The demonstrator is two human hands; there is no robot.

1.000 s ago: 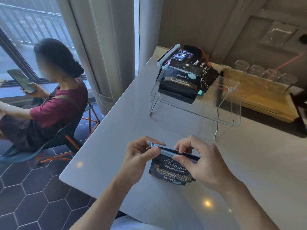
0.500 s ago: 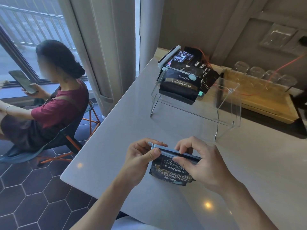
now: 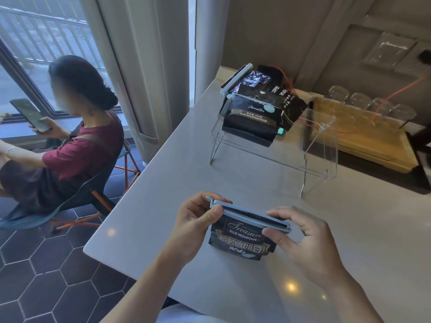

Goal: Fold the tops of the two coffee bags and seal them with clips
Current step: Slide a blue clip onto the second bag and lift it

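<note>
A black coffee bag (image 3: 240,241) with gold lettering lies on the grey table (image 3: 268,183) in front of me. A long pale blue clip (image 3: 251,215) runs across its folded top. My left hand (image 3: 198,226) pinches the clip's left end. My right hand (image 3: 303,245) pinches the right end between thumb and fingers. A second black coffee bag (image 3: 253,120) rests on a clear acrylic stand (image 3: 310,145) farther back, with a pale clip (image 3: 236,79) along its top edge.
A wooden tray (image 3: 373,141) with upturned glasses (image 3: 370,104) stands at the back right, and an orange cable crosses above it. The table's left edge drops to a tiled floor. There a person in a red top sits on a chair (image 3: 88,194) holding a phone.
My right hand has slid right along the clip to its right end. The left hand stays at the left end, and the bag has not moved.
</note>
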